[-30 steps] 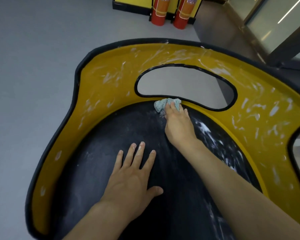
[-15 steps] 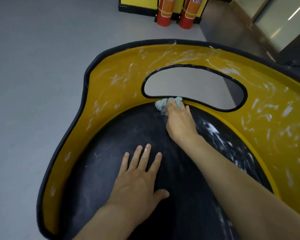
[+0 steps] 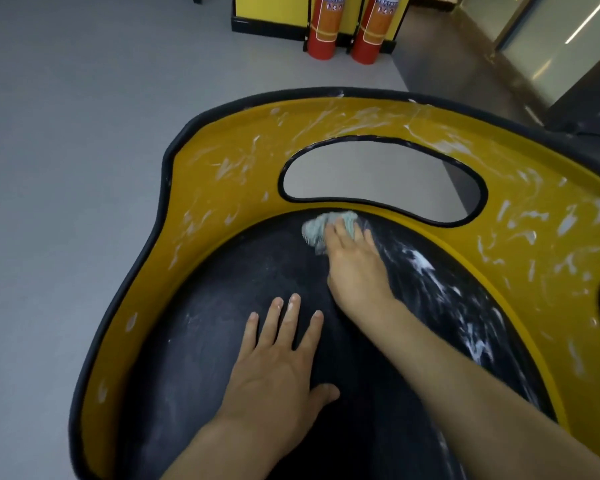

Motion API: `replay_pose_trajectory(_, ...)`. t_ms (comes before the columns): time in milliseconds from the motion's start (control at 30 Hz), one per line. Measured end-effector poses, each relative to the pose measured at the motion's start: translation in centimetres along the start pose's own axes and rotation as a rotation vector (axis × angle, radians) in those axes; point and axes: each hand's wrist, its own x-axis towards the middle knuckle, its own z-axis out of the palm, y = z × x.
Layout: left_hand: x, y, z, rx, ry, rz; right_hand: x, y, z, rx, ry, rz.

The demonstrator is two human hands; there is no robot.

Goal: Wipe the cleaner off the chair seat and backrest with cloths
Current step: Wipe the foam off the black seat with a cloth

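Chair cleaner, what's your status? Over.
Left grip flat on black rounded chair seat. Right grip presses crumpled pale-blue cloth at seat's back edge. White cleaner streaks on seat's right and yellow backrest. Nothing blocking.

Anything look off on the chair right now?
White cleaner smears streak the yellow plastic backrest and the right side of the black chair seat: unwiped residue, not damage. The right hand presses a crumpled pale green cloth at the seat's rear edge; the left hand lies flat on the seat.

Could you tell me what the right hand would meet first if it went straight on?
Likely the yellow backrest, the strip just beyond the cloth under the right hand, below the oval opening.
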Motion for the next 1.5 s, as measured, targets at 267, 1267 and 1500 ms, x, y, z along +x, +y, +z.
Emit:
replay_pose_trajectory(267,0.5,0.2,-0.2,-0.014,-0.01,-0.008,-7.0,0.4,0.0,0.05,-0.011,-0.014)
replay_pose_trajectory(1267,0.2,0.0,1.2,0.066,0.096,0.011,-2.6,4.3,1.0,0.115,-0.116,0.157)
replay_pose_trajectory(1500,0.6,0.5,1.5,0.078,0.099,-0.017,-3.6,4.6,0.0,0.145,-0.107,0.13)
